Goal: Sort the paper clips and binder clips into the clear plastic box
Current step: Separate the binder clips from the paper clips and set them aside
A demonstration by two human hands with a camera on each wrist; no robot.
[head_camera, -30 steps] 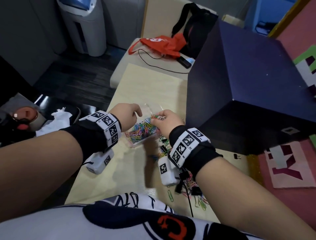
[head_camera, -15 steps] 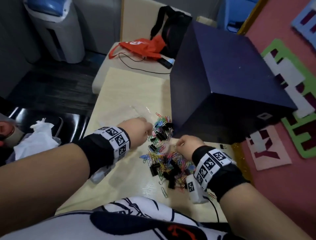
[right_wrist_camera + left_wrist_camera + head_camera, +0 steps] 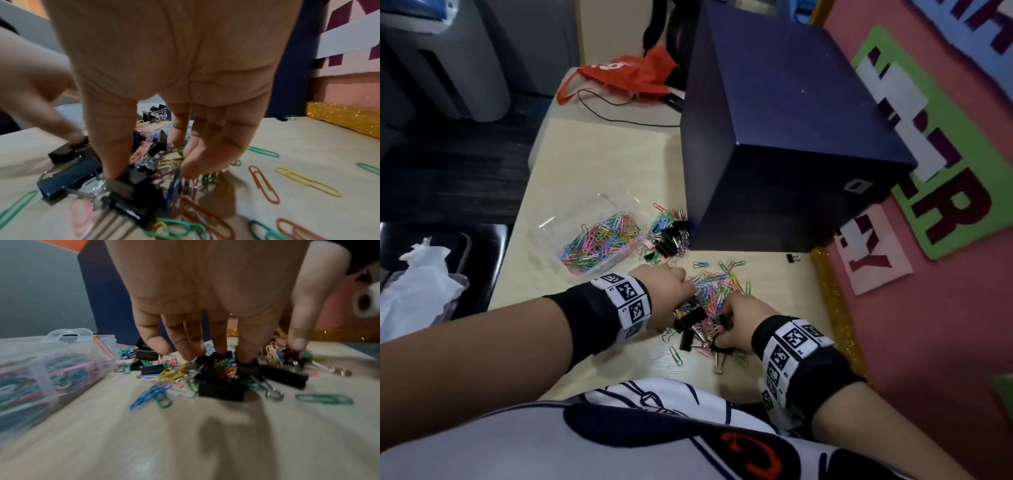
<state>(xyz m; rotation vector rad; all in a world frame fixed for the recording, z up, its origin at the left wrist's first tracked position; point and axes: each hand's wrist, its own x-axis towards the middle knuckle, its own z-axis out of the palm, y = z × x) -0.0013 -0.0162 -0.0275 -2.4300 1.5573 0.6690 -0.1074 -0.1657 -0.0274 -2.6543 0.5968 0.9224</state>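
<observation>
The clear plastic box (image 3: 551,240) (image 3: 47,366) lies left of centre on the table, holding several coloured paper clips (image 3: 599,240). A mixed heap of paper clips and black binder clips (image 3: 709,298) lies near the table's front edge. My left hand (image 3: 681,298) (image 3: 236,352) points straight down, its fingertips (image 3: 220,347) touching black binder clips (image 3: 222,389) on top of that heap. My right hand (image 3: 726,315) (image 3: 152,170) comes down on the heap's near side. Its thumb presses a binder clip (image 3: 131,191) and its fingers (image 3: 195,162) rest on paper clips. Nothing is lifted.
A second small pile of clips (image 3: 669,233) sits against the large dark blue box (image 3: 784,144), which fills the table's right rear. One lone binder clip (image 3: 792,257) lies by the gold trim. Loose paper clips (image 3: 306,180) scatter around the heap. A red bag (image 3: 626,73) lies far back.
Both hands have left the clear box and dropped onto the near heap of clips. The right hand, which held clips over the box, now presses into the heap.
</observation>
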